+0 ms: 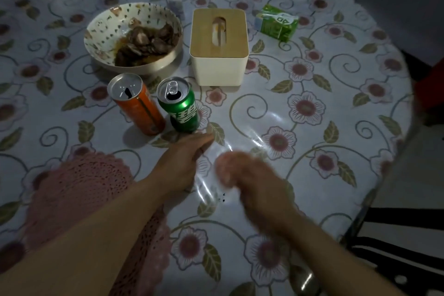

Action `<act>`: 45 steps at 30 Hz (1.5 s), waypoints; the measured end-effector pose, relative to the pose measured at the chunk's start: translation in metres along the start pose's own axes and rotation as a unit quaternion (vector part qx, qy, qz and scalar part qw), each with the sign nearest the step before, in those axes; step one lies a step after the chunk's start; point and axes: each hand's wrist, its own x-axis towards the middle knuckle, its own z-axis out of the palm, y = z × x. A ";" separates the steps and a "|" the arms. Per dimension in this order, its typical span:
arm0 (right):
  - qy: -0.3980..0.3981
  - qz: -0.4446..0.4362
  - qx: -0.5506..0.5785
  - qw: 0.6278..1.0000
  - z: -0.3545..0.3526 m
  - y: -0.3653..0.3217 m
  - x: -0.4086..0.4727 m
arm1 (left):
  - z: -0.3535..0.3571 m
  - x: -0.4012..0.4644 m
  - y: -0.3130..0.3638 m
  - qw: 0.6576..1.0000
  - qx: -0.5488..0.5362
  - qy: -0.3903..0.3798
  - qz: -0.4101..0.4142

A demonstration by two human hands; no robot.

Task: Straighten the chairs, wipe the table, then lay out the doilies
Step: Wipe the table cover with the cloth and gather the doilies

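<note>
- Pink doilies (pixel 79 190) lying flat at near left of floral tabletop (pixel 336 94), partly under left forearm.
- Left hand (pixel 185 161) open, flat on tabletop, just before green can (pixel 180 106).
- Right hand (pixel 249 180) blurred; grip unclear.

On the flower-patterned counter (pixel 312 74) a pink doily (pixel 79 190) is seen lying under the left forearm, the left hand (pixel 185 161) is held flat near a green can (pixel 181 106), and the right hand (pixel 242 175) is blurred.
</note>
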 end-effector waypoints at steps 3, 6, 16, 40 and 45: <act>0.091 0.187 -0.128 0.970 -0.023 0.039 0.038 | 0.003 -0.003 -0.009 0.997 0.073 0.016 0.017; 0.058 0.187 -0.172 0.965 0.015 0.011 0.038 | -0.002 -0.016 -0.017 0.996 0.085 0.008 0.021; 0.078 0.104 -0.038 0.991 -0.011 0.003 0.005 | 0.003 -0.051 -0.034 0.993 0.111 -0.008 0.050; 0.133 0.344 0.213 0.905 -0.011 -0.065 -0.051 | 0.002 -0.094 -0.027 0.992 0.120 -0.016 0.044; 0.091 0.150 -0.020 0.984 0.033 -0.058 -0.076 | 0.004 -0.099 -0.027 0.989 0.143 -0.013 0.037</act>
